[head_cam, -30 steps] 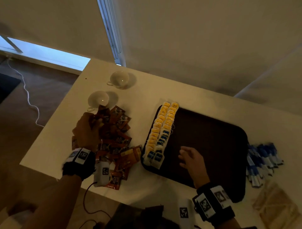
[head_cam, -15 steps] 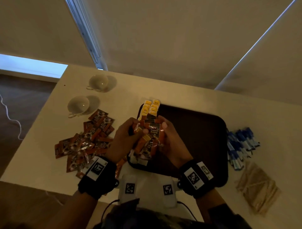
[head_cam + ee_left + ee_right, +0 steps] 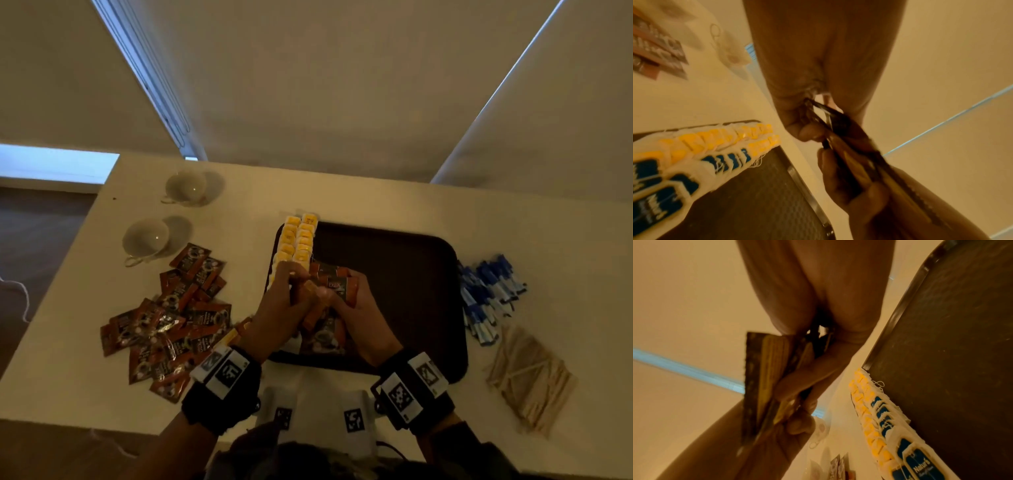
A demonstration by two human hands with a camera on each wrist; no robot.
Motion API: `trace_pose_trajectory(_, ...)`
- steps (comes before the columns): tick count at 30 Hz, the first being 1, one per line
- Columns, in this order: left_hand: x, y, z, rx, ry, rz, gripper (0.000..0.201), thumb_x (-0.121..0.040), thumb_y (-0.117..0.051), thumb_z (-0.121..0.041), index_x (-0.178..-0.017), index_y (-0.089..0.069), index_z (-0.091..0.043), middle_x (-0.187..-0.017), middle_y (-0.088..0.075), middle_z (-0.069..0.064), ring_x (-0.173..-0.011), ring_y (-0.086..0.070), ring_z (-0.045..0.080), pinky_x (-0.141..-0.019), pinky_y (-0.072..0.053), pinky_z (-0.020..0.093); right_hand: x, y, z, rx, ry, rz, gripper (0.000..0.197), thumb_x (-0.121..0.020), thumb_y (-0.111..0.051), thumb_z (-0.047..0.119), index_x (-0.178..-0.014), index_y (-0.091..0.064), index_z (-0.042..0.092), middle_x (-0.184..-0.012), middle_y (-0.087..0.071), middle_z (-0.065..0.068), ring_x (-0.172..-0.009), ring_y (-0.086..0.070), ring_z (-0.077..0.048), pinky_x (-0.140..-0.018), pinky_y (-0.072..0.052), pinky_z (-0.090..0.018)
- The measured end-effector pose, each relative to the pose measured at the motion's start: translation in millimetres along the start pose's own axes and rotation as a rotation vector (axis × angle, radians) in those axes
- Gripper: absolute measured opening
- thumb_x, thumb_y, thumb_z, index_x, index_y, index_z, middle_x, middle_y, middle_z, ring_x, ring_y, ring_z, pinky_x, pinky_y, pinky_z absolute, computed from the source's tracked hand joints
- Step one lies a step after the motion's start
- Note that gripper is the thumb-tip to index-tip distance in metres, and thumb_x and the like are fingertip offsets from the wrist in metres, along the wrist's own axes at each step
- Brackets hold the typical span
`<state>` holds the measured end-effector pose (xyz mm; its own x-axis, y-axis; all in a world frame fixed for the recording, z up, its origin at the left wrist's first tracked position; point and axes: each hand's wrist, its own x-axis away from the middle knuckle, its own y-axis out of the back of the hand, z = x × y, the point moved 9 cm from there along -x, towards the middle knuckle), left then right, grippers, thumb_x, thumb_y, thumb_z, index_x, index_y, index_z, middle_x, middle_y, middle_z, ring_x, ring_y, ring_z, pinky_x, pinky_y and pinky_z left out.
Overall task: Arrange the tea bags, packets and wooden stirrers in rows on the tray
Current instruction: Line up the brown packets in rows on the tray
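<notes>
A dark brown rectangular plastic tray with rounded corners lies under both hands. The left hand and right hand, palms facing each other, fingers curled, together grip a stack of brown-orange foil packets above it. Beyond the left hand, two rows of yellow-tagged paper tea bags line the tray's edge. Loose matching packets lie left; pale wooden stirrers right.

White table — tray, two cups, loose packets, stirrers.
</notes>
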<state>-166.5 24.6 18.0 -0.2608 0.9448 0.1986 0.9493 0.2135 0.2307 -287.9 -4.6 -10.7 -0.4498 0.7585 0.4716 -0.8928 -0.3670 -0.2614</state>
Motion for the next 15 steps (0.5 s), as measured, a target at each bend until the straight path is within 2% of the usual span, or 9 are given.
trace_pose_trajectory(2, 4.1, -10.1, -5.9, -0.043, -0.053, 0.153, 0.035, -0.078, -0.072, -0.019, -0.104, -0.049, -0.022, -0.105, -0.054, -0.007, -0.090, -0.058, 0.001, -0.069, -0.050, 0.014, 0.4, 8.8, -0.4, -0.070, -0.013, -0.029, 0.036, -0.090, -0.057, 0.010, -0.119, -0.041, 0.023, -0.117, -0.060, -0.005, -0.101, -0.065, -0.016, -0.079, -0.058, -0.033)
trace_pose_trajectory(5, 4.3, -15.6, -1.7, -0.071, -0.032, 0.357, 0.063, -0.068, -0.081, -0.021, -0.121, -0.048, -0.035, -0.125, -0.046, -0.013, -0.111, -0.051, -0.002, -0.081, -0.048, 0.011, -1.4, 16.3, 5.8, -0.130, -0.008, -0.026, 0.033, -0.091, -0.054, 0.007, -0.118, -0.042, 0.022, -0.114, -0.059, -0.007, -0.100, -0.065, -0.019, -0.072, -0.058, -0.031)
trace_pose_trajectory(7, -0.1, -13.2, -3.2, -0.075, -0.032, 0.412, 0.070, -0.068, -0.081, -0.021, -0.123, -0.048, -0.048, -0.131, -0.044, -0.016, -0.115, -0.049, -0.003, -0.086, -0.047, 0.012, -3.2, 17.5, 11.5, -0.139, -0.001, -0.015, 0.031, -0.091, -0.054, 0.008, -0.116, -0.043, 0.023, -0.116, -0.058, -0.008, -0.104, -0.063, -0.022, -0.075, -0.058, -0.034)
trace_pose_trajectory(9, -7.1, -8.2, -12.2, -0.049, -0.104, 0.395, 0.060, -0.074, -0.075, -0.019, -0.120, -0.052, -0.049, -0.127, -0.051, -0.017, -0.116, -0.051, -0.002, -0.093, -0.046, 0.017, -5.1, 18.6, 17.4, -0.121, 0.016, -0.011, 0.031, -0.091, -0.055, 0.009, -0.117, -0.043, 0.023, -0.118, -0.057, -0.009, -0.108, -0.062, -0.025, -0.081, -0.057, -0.038)
trace_pose_trajectory(12, -18.4, 1.1, -32.6, -0.106, -0.286, 0.300, 0.038, -0.085, -0.064, -0.011, -0.117, -0.061, -0.032, -0.126, -0.051, -0.009, -0.118, -0.050, 0.004, -0.095, -0.047, 0.020, -7.8, 18.9, 30.4, -0.060, 0.061, -0.005, 0.035, -0.091, -0.056, 0.015, -0.123, -0.041, 0.021, -0.121, -0.057, -0.010, -0.110, -0.061, -0.027, -0.087, -0.055, -0.041)
trace_pose_trajectory(13, -21.5, 3.7, -38.7, -0.108, -0.311, 0.267, 0.032, -0.086, -0.061, -0.013, -0.114, -0.064, -0.029, -0.128, -0.047, -0.007, -0.119, -0.049, 0.005, -0.093, -0.049, 0.021, -8.1, 18.8, 36.1, -0.027, 0.084, -0.002, 0.037, -0.092, -0.055, 0.017, -0.126, -0.040, 0.021, -0.122, -0.057, -0.011, -0.110, -0.061, -0.026, -0.088, -0.054, -0.042)
trace_pose_trajectory(15, -28.3, 7.7, -54.5, -0.117, -0.343, 0.193, 0.022, -0.087, -0.057, -0.028, -0.105, -0.067, -0.030, -0.127, -0.044, -0.012, -0.117, -0.050, 0.006, -0.086, -0.051, 0.021, -7.7, 18.4, 50.2, 0.031, 0.143, 0.000, 0.042, -0.090, -0.056, 0.021, -0.129, -0.039, 0.021, -0.124, -0.057, -0.009, -0.111, -0.061, -0.023, -0.090, -0.053, -0.042)
